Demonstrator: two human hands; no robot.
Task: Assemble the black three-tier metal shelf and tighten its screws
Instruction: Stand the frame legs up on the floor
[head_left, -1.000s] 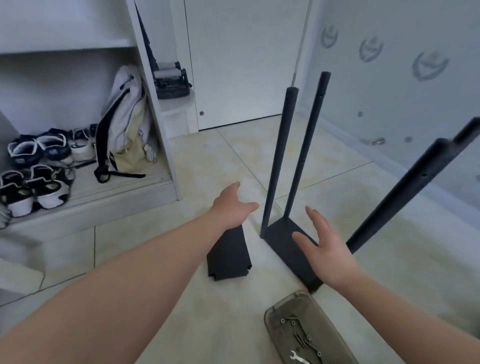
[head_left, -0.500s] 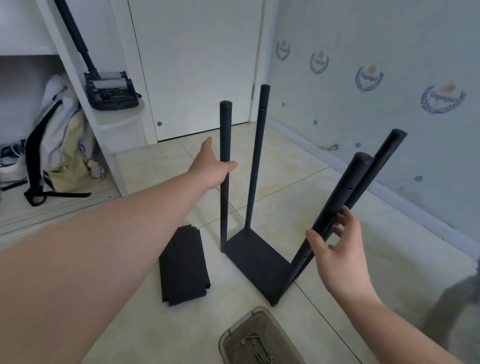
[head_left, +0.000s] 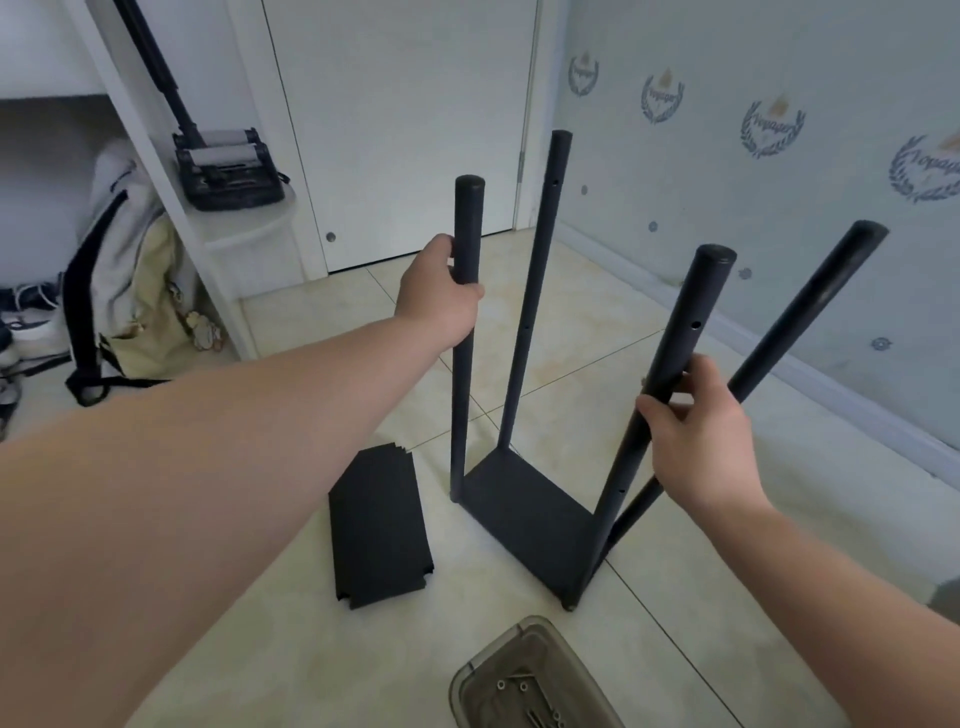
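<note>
The partly built black shelf stands on the tiled floor: a bottom panel with four black poles rising from its corners. My left hand grips the near-left pole close to its top. My right hand is curled round the near-right pole, which leans outward. The far-left pole stands upright; the far-right pole also leans right. Loose black shelf panels lie stacked flat to the left of the frame.
A clear plastic tray holding screws and small tools sits on the floor at the bottom edge. A white shoe cabinet with a backpack and shoes is on the left. A white door stands behind, and a papered wall runs along the right.
Both hands reached forward from open and took hold of poles: the left onto the near-left pole, the right onto the near-right one. The view rose and shifted right.
</note>
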